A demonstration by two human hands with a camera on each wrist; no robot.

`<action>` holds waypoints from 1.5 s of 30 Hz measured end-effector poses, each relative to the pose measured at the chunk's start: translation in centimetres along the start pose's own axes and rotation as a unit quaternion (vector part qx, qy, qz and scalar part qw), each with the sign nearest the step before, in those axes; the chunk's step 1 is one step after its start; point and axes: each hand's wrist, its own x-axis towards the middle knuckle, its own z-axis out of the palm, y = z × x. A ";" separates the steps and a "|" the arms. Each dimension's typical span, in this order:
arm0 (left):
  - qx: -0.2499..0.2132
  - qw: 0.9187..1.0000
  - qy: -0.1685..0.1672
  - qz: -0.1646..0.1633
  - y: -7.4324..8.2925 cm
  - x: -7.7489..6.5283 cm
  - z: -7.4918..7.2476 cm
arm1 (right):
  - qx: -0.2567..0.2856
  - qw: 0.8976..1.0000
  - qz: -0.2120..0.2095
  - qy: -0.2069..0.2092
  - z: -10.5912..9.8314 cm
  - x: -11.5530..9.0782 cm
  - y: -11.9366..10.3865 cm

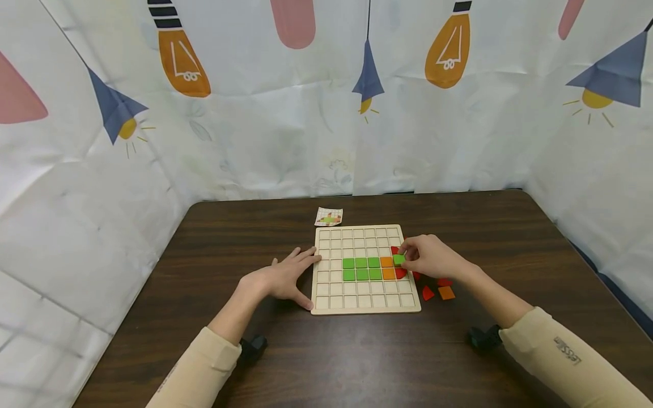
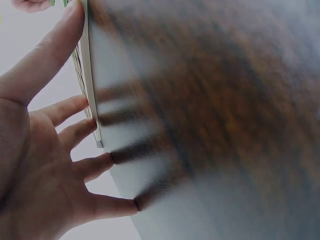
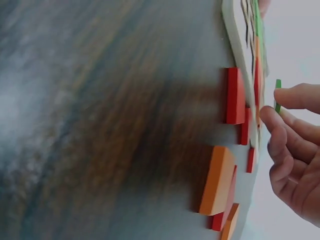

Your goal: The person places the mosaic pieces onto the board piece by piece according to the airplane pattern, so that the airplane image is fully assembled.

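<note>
A pale wooden grid board (image 1: 367, 310) lies on the table in the head view. Two rows of green square tiles (image 1: 361, 275) fill cells near its middle, with orange square tiles (image 1: 387, 262) to their right. Red pieces (image 1: 401, 273) sit by the right side, partly covered by my fingers. My right hand (image 1: 433, 258) pinches a green square tile (image 1: 399, 260) between thumb and finger over that side; the right wrist view shows the tile (image 3: 278, 95) edge-on. With fingers spread, my left hand (image 1: 280, 277) touches the board's left edge, its thumb (image 2: 52, 52) by the near corner.
Right of the board lie loose pieces, among them a red piece (image 1: 427, 293) and an orange tile (image 1: 446, 293). A small printed card (image 1: 329, 216) rests beyond the board's far left corner. A patterned white curtain (image 1: 265, 141) hangs behind the dark wooden table (image 1: 229, 226).
</note>
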 end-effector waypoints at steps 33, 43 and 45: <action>-0.009 1.000 0.004 -0.001 0.1 0.0 0.0 | 0.048 0.995 -0.082 0.007 4.3 3.1 -4.9; -0.008 1.000 0.003 -0.004 -0.1 0.2 0.1 | 0.032 0.994 -0.102 -0.005 5.2 4.3 -6.3; -0.009 1.000 0.003 -0.003 -0.1 0.2 0.1 | 0.033 0.994 -0.103 -0.008 5.4 4.5 -6.7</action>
